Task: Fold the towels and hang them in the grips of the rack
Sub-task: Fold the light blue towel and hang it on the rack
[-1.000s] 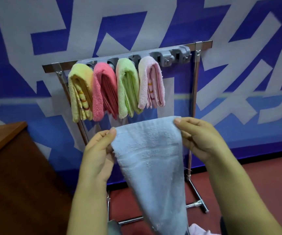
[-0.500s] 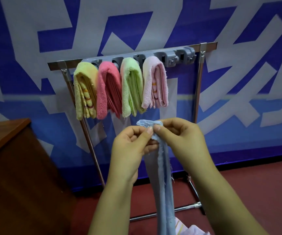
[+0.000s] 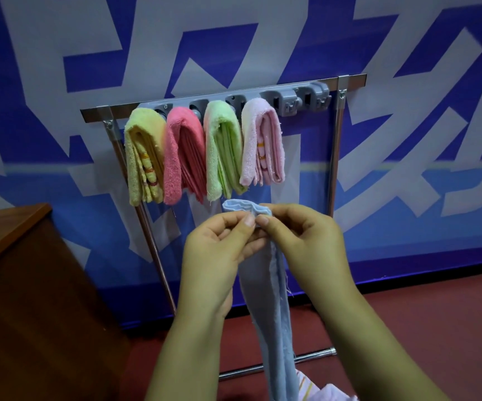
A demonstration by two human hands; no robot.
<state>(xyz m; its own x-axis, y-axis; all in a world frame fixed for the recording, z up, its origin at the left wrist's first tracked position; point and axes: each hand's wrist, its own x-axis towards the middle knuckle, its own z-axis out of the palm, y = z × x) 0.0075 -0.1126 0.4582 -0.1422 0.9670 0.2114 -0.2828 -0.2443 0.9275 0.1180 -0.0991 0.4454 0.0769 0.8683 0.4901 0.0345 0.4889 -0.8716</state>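
Because the tall metal rack (image 3: 336, 157) stands against the blue-and-white patterned wall (image 3: 407, 169), its grey plastic grip bar (image 3: 294, 99) faces you at an easy reach. Four folded terry towels fill its left grips: the yellow one (image 3: 144, 160), the coral-pink one (image 3: 183, 157), the lime-green one (image 3: 223, 151) and the pale pink one (image 3: 261, 143), each draped over its fold so the thick middle wedges in the grip. Two grips at the right end show no towel, and judging by that, the next towel goes there.

You hold the long light-blue towel (image 3: 274, 322) in front of you, below the hung towels and apart from the rack, its length hanging toward the red floor (image 3: 436, 328). Your left hand (image 3: 219, 250) and right hand (image 3: 306, 244) meet at its top, each pinching the gathered corners between thumb and forefinger, which keeps the edges matched for the fold.

A second ago you held the towel spread wide between separated hands; now the corners are together and the cloth hangs as a narrow doubled strip.
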